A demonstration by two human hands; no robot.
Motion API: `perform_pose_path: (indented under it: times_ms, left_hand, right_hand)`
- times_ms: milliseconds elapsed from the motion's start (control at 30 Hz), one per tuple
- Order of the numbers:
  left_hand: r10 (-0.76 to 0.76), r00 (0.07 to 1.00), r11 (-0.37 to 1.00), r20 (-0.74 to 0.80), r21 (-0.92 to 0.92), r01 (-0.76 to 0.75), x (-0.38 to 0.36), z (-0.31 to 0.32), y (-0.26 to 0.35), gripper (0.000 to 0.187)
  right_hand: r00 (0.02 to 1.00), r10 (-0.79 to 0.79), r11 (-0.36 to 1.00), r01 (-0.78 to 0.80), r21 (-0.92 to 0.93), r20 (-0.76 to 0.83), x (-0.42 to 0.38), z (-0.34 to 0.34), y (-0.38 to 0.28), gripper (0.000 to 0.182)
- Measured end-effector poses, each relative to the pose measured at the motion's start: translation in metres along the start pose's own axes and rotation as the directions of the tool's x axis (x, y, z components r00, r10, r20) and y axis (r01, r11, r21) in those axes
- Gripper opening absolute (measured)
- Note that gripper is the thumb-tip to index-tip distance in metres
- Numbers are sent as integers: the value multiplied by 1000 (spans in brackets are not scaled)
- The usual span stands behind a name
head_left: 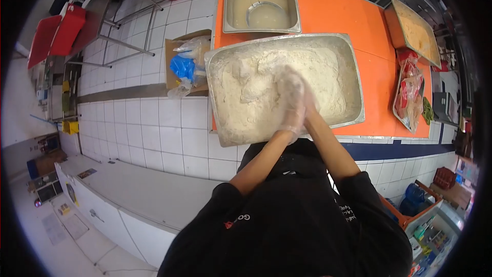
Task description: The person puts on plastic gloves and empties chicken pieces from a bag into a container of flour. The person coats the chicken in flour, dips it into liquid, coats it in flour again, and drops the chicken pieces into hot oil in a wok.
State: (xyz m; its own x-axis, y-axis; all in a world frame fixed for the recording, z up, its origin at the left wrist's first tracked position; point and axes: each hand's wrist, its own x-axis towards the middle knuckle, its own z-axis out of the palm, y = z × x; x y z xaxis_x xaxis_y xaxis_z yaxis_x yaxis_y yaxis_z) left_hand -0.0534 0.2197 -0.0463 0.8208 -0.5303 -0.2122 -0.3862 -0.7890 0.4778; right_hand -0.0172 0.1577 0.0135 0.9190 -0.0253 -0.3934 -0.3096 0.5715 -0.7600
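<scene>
A large metal tray [357, 79] of pale flour [328, 79] stands in front of me. Several flour-covered lumps [252, 90] lie in its left and middle part; what is under the coating cannot be made out. Over the flour, my left hand [291, 95] and my right hand [310, 103] are pressed together, palm to palm. A clear plastic glove dusted with flour shows on the left hand. The fingers look closed and somewhat blurred, and anything between the palms is hidden.
Behind the tray, a deep metal pan [296, 7] holds cloudy liquid and a wire strainer [264, 4]. On the orange table [333, 7], at right, are an orange-crumb container [417, 31] and a tray of plastic bags [410, 90]. A cardboard box [171, 59] sits left.
</scene>
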Motion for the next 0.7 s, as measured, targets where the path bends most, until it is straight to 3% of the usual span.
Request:
perform_pose_path:
  times_ms: [133, 200, 233, 267, 300, 333, 367, 400, 433, 467, 500, 533, 567, 600, 667, 700]
  left_hand:
    - [-88, 990, 985, 113, -141, 103, 7, -14, 1, 50]
    - [-189, 978, 946, 91, -250, 206, 9, -39, -23, 47]
    - [-241, 970, 931, -6, -282, 230, 5, -53, -34, 46]
    - [-269, 954, 931, -132, -291, 222, -2, -67, -46, 45]
    - [-214, 914, 965, -343, -217, 144, -16, -73, -57, 40]
    - [-149, 830, 988, -538, -116, 102, -31, -79, -68, 35]
    - [2, 705, 988, -709, 108, 106, -45, -101, -71, 32]
    - [-62, 662, 973, -747, 103, 207, -56, -112, -83, 33]
    - [-122, 607, 948, -785, 90, 306, -65, -123, -94, 35]
    - [-310, 611, 895, -728, -7, 446, -75, -140, -103, 35]
    - [-481, 589, 817, -649, -88, 570, -80, -157, -109, 35]
    - [-547, 581, 790, -603, -142, 596, -85, -158, -120, 37]
    - [-604, 575, 763, -552, -191, 618, -92, -148, -132, 39]
    - [-660, 605, 730, -445, -191, 656, -98, -138, -139, 42]
    - [-608, 722, 791, -329, -178, 585, -129, -102, -191, 51]
    - [-639, 735, 769, -227, -190, 610, -133, -110, -180, 51]
  right_hand:
    - [995, 96, 988, -94, 121, -7, -10, -18, -19, 63]
    - [955, 287, 958, -286, -23, 73, -20, -35, -20, 59]
    - [954, 289, 957, -288, -21, 78, -25, -46, -31, 59]
    - [978, 113, 952, -57, -299, 175, -29, -58, -50, 51]
    - [951, -25, 832, 191, -522, 308, -37, -71, -66, 45]
    - [978, -107, 601, 205, -772, 177, -34, -85, -81, 41]
    - [970, -231, 310, 151, -939, 79, -24, -98, -96, 38]
    - [969, -231, 314, 155, -937, 84, -20, -114, -106, 38]
    - [967, -256, 402, 105, -910, -2, -15, -131, -116, 38]
    - [957, -275, 487, 55, -871, -93, -14, -140, -122, 38]
    - [953, -285, 488, 57, -871, -97, -12, -147, -118, 38]
    - [960, -279, 289, 79, -954, -5, -9, -157, -108, 36]
    - [964, -256, 78, 99, -992, 76, -8, -166, -102, 34]
    - [958, -282, 84, 87, -993, 60, -12, -173, -100, 34]
    - [953, -303, -24, 17, -1000, 23, -21, -181, -96, 35]
    - [943, -333, -18, 8, -1000, 14, -17, -175, -106, 35]
